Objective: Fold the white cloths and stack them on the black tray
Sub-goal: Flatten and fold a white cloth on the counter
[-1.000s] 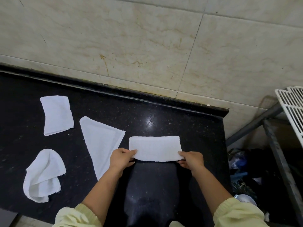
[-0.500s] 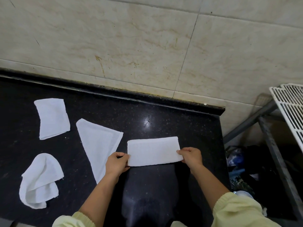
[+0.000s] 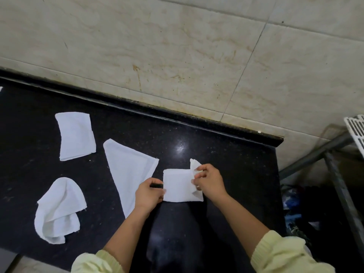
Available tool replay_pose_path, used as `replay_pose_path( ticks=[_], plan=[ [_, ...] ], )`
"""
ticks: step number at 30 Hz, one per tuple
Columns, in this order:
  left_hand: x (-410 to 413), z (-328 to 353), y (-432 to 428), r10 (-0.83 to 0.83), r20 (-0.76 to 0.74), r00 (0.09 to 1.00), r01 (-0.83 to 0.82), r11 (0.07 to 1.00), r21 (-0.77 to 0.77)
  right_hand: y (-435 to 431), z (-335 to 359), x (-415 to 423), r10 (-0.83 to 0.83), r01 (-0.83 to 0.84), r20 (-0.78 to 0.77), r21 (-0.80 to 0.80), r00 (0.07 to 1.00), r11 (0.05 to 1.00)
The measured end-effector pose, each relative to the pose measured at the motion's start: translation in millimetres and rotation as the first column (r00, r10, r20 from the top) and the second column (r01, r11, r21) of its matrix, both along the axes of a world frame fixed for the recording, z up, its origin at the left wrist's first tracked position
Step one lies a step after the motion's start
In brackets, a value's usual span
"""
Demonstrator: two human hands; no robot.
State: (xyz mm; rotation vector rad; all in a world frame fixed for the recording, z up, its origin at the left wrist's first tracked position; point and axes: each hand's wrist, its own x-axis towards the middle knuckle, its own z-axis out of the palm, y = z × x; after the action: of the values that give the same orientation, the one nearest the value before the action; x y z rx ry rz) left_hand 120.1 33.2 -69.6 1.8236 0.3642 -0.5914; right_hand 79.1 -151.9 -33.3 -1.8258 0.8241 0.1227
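Observation:
A white cloth (image 3: pixel 177 185) lies half folded on the black counter (image 3: pixel 226 164) in front of me. My right hand (image 3: pixel 209 181) pinches its right end, lifted and turned over toward the left. At the cloth's left edge my left hand (image 3: pixel 148 194) grips it with curled fingers. Three more white cloths lie to the left: a triangular one (image 3: pixel 129 170), a folded rectangle (image 3: pixel 75 134) and a crumpled one (image 3: pixel 58 209). No black tray is in view.
A tiled wall (image 3: pixel 177 56) rises behind the counter. The counter ends at the right, where a grey metal frame (image 3: pixel 334 166) and a white grille (image 3: pixel 356 129) stand over dark clutter on the floor.
My right hand has lifted the cloth's right end and carried it leftward over the rest, so the long strip now looks about half as wide. My left hand stays at the left edge.

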Motion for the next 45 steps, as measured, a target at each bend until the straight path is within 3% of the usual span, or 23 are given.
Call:
replay_pose_path(
  ticks=[6, 20, 28, 32, 35, 41, 45],
  plan=[
    [2.7, -6.4, 5.2, -0.001, -0.038, 0.999, -0.001, 0.999, -0.049, 29.7, -10.9, 22.1, 0.109, -0.113, -0.053, -0.071, 0.993, 0.991],
    [4.3, -15.4, 11.0, 0.005, -0.086, 0.996, -0.014, 0.996, -0.094, 62.6, -36.5, 30.9, 0.168, -0.174, -0.122, -0.033, 0.978, 0.984],
    [4.7, -11.4, 7.9, 0.059, -0.117, 0.991, -0.072, 0.991, -0.112, 56.3, -32.0, 26.9, 0.224, -0.211, -0.113, 0.115, 0.968, 0.971],
    [7.9, -5.7, 6.4, 0.057, -0.020, 0.998, -0.057, 0.998, -0.012, 28.0, -15.3, 30.6, 0.076, -0.070, -0.038, 0.137, 0.996, 0.988],
    [13.2, -3.6, 6.6, 0.048, 0.106, 0.993, -0.061, 0.991, 0.123, -0.4, -14.7, 28.7, -0.063, 0.067, -0.055, 0.066, 0.996, 0.996],
    [18.8, 2.5, -3.2, -0.155, -0.007, 0.988, 0.152, 0.955, 0.256, -8.0, -24.1, 7.8, -0.088, 0.091, -0.209, 0.007, 0.974, 0.996],
    [20.2, 7.9, -12.9, -0.158, -0.094, 0.983, 0.173, 0.968, 0.180, 8.5, -28.7, 7.5, -0.099, 0.120, -0.209, 0.094, 0.973, 0.988]
  ],
)
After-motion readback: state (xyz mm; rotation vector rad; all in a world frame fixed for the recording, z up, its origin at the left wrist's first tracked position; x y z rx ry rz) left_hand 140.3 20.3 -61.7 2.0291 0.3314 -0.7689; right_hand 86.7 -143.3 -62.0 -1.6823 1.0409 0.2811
